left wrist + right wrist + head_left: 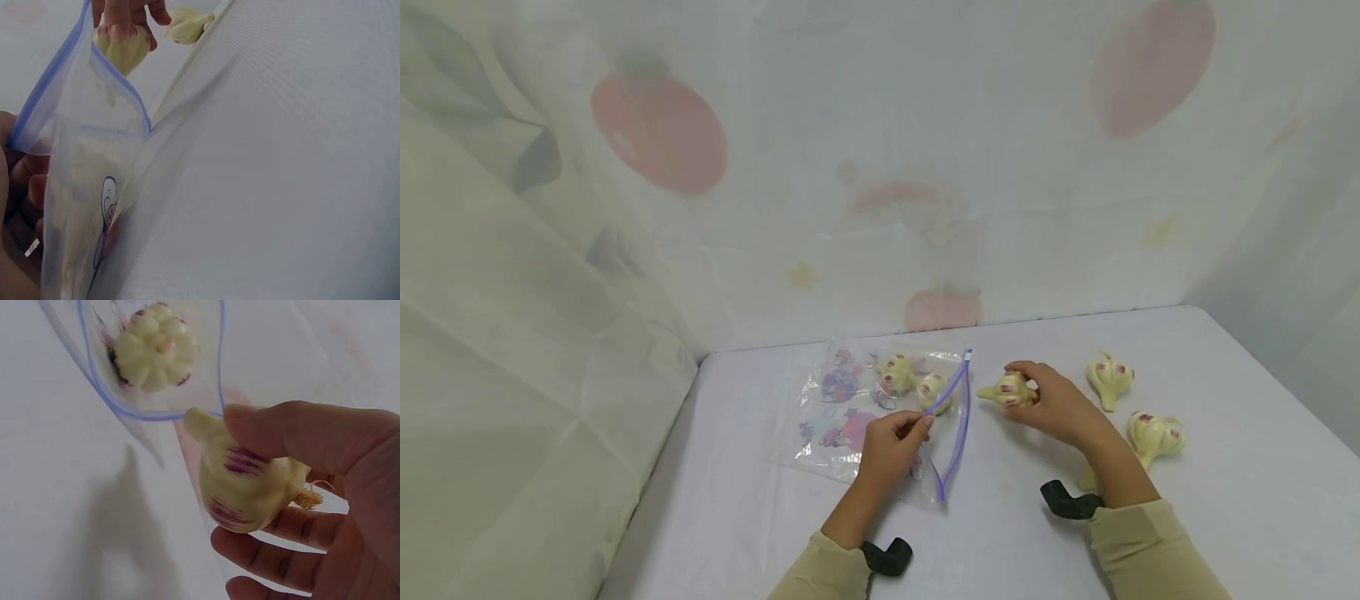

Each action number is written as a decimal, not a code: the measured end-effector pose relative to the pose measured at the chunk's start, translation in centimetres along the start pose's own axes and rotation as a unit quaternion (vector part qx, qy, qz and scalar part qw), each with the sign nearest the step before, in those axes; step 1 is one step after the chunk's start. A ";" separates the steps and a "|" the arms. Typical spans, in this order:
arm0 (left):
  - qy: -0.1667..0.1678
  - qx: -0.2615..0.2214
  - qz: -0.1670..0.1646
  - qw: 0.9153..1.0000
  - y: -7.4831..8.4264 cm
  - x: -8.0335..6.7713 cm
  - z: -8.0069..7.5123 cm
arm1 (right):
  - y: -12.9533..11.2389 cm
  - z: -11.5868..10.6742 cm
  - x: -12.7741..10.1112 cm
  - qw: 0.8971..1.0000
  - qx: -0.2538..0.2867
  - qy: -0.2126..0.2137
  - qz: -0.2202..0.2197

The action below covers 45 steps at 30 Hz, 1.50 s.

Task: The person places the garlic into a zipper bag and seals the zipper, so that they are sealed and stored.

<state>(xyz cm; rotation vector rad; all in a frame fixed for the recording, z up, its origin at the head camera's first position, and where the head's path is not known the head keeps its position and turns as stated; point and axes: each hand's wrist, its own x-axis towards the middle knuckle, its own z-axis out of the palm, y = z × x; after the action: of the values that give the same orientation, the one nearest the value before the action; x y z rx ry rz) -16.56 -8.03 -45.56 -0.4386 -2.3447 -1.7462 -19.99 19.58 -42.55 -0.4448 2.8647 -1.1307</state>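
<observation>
A clear zip bag (820, 454) with a purple zip edge and printed cartoon figures lies flat, its mouth spread apart toward the right. Two garlic bulbs (897, 374) are inside it, one close to the mouth. My left hand (891, 446) pinches the near lip of the bag by the purple strip. In my right hand (1060, 404) is another garlic bulb (250, 481), gripped between thumb and fingers, its stem pointing at the opening. In the right wrist view the stem tip overlaps the purple edge (147, 416). Dry roots show at the bulb's other end.
To the right of my right hand lie more garlic bulbs, one farther back (1109, 379) and one nearer (1153, 435), beside my forearm. Dark wrist mounts (889, 557) stick out from both sleeves. A patterned cloth wall (880, 208) stands behind the white table (1000, 550).
</observation>
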 end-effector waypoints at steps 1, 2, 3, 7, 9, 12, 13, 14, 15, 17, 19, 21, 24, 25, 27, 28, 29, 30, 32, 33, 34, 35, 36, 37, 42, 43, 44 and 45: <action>-0.001 0.000 0.000 1.000 0.0 0.0 0.0 | -0.1 0.3 0.1 1.000 0.002 -0.002 -0.001; -0.002 0.001 0.001 1.000 -0.1 0.0 0.0 | -0.2 0.6 0.1 1.000 0.001 -0.004 -0.002; -0.004 0.001 0.002 1.000 -0.1 0.0 0.0 | -0.3 0.9 0.2 1.000 0.001 -0.004 -0.004; -0.009 0.002 0.007 1.000 -0.2 0.0 0.0 | -0.9 2.4 0.4 1.000 0.007 -0.005 -0.002; -0.010 0.002 0.010 1.000 -0.2 0.0 0.0 | -1.1 3.2 0.6 1.000 0.011 -0.003 -0.001; -0.011 0.003 0.013 1.000 -0.1 -0.1 0.0 | -1.3 4.5 0.8 1.000 0.016 0.008 -0.001; -0.012 0.002 0.013 1.000 0.0 -0.1 0.0 | -1.4 4.9 0.8 1.000 0.016 0.015 -0.005; -0.012 0.002 0.013 1.000 0.0 -0.1 0.0 | -1.5 5.3 0.9 1.000 0.014 0.023 -0.009; -0.012 0.001 0.012 1.000 0.1 -0.1 0.0 | -1.5 5.6 1.0 0.999 0.015 0.030 -0.013; -0.013 -0.001 0.011 1.000 0.1 -0.1 0.1 | -1.8 6.1 1.1 0.999 0.016 0.042 -0.016; -0.013 -0.002 0.010 1.000 0.1 -0.1 0.1 | -2.1 6.5 1.1 0.999 0.016 0.046 -0.014; -0.012 0.001 0.014 1.000 0.1 -0.1 0.1 | -2.4 6.7 1.1 0.999 0.013 0.043 -0.017; -0.010 0.007 0.021 1.000 0.0 -0.1 0.1 | -2.8 7.1 1.0 0.999 0.004 0.033 -0.026; -0.009 0.009 0.023 1.000 0.0 -0.1 0.1 | -2.9 7.2 1.0 0.999 0.001 0.031 -0.033; -0.008 0.011 0.023 1.000 0.0 0.0 0.1 | -3.1 7.3 0.9 0.999 -0.003 0.029 -0.043; -0.008 0.011 0.023 1.000 0.0 -0.1 0.1 | -3.2 7.4 0.9 0.999 -0.006 0.030 -0.044; -0.009 0.010 0.023 1.000 0.0 -0.1 0.1 | -3.3 7.4 0.9 0.999 -0.007 0.031 -0.043; -0.008 0.009 0.022 1.000 0.1 -0.1 0.1 | -3.4 7.4 0.9 0.999 -0.007 0.033 -0.042; -0.008 0.007 0.022 1.000 0.1 -0.1 0.1 | -3.6 7.5 0.9 0.999 -0.012 0.039 -0.035; -0.007 0.007 0.023 1.000 0.1 -0.1 0.1 | -3.6 7.5 0.9 0.998 -0.016 0.043 -0.032; -0.008 0.006 0.025 1.000 0.1 0.0 0.1 | -3.7 7.5 0.8 0.998 -0.019 0.047 -0.026; -0.008 0.005 0.026 1.000 0.2 0.0 0.1 | -3.7 7.5 0.8 0.998 -0.022 0.050 -0.020; -0.008 0.004 0.027 1.000 0.2 0.0 0.1 | -3.7 7.6 0.8 0.998 -0.026 0.053 -0.017; -0.009 0.004 0.029 1.000 0.2 0.0 0.1 | -3.7 7.6 0.8 0.998 -0.031 0.055 -0.011; -0.010 0.002 0.029 1.000 0.2 0.0 0.1 | -3.7 8.1 0.9 0.997 -0.028 0.069 0.019; -0.011 0.003 0.030 0.999 0.1 0.0 0.1 | -3.7 8.2 0.9 0.997 -0.022 0.074 0.024; -0.011 0.003 0.031 0.999 0.1 0.0 0.0 | -3.7 8.4 1.0 0.996 -0.015 0.079 0.025; -0.012 0.003 0.031 0.999 0.1 0.0 0.0 | -3.7 8.5 1.0 0.996 -0.006 0.085 0.025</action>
<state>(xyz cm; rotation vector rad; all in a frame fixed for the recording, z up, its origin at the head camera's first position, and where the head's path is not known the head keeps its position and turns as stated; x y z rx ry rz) -16.47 -7.96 -45.46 -0.5284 -2.3262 -1.7151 -18.92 11.12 -46.26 -0.2893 3.0082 -1.2002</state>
